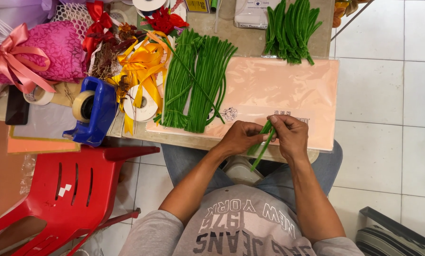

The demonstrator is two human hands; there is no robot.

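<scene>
My left hand and my right hand meet at the near edge of the table, both gripping the same green pipe cleaner, which is folded and points down toward my lap. The hands rest over a sheet of peach wrapping paper. A long pile of straight green pipe cleaners lies on the left part of that paper. A second bunch of bent green pipe cleaners sits at the far side of the table.
A blue tape dispenser stands left of the paper, beside yellow ribbon, white tape rolls and dried flowers. A pink wrapped bundle with a satin bow is at far left. A red plastic chair stands on the tiled floor to my left.
</scene>
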